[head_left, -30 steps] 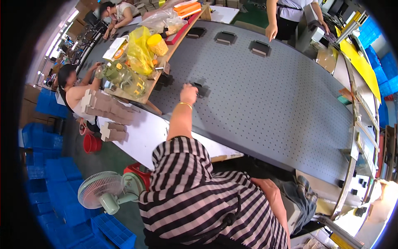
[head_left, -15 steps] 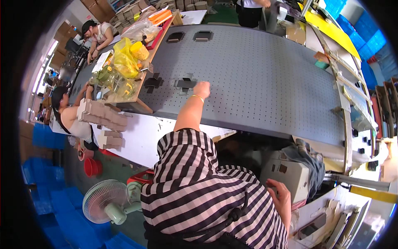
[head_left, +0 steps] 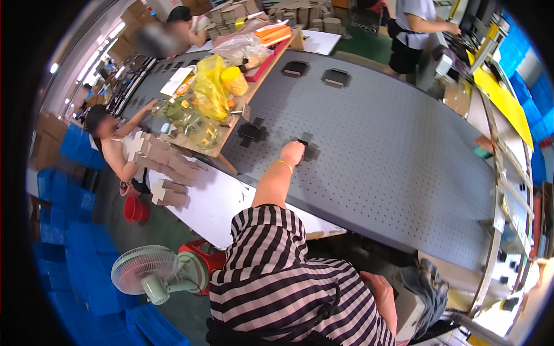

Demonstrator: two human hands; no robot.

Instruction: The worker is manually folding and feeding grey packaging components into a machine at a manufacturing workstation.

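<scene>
My left hand [head_left: 293,153], with a yellow bracelet at its wrist, reaches forward over a grey perforated surface [head_left: 369,150]. Its fingers are curled in and rest at the left side of a dark cross-shaped piece [head_left: 311,151], covering part of it. Whatever the fingertips pinch, if anything, is hidden. To the left lies another dark cross-shaped piece [head_left: 251,132]. Farther off are two dark flat pieces, one [head_left: 295,68] left of the other [head_left: 336,77]. My right hand [head_left: 381,291] hangs low beside my body, fingers loosely bent, with nothing seen in it.
A wooden shelf [head_left: 228,144] at the left carries a yellow bag [head_left: 210,89], a jar and bottles. Stacks of grey cardboard crosses [head_left: 164,158] stand on a white table [head_left: 210,199]. A fan [head_left: 153,277] is at lower left. Other people work at the left and far right.
The view has swung left, so the scene sits farther right and lower. My left hand has gone from the piece's right side to its left. The right hand has dropped slightly.
</scene>
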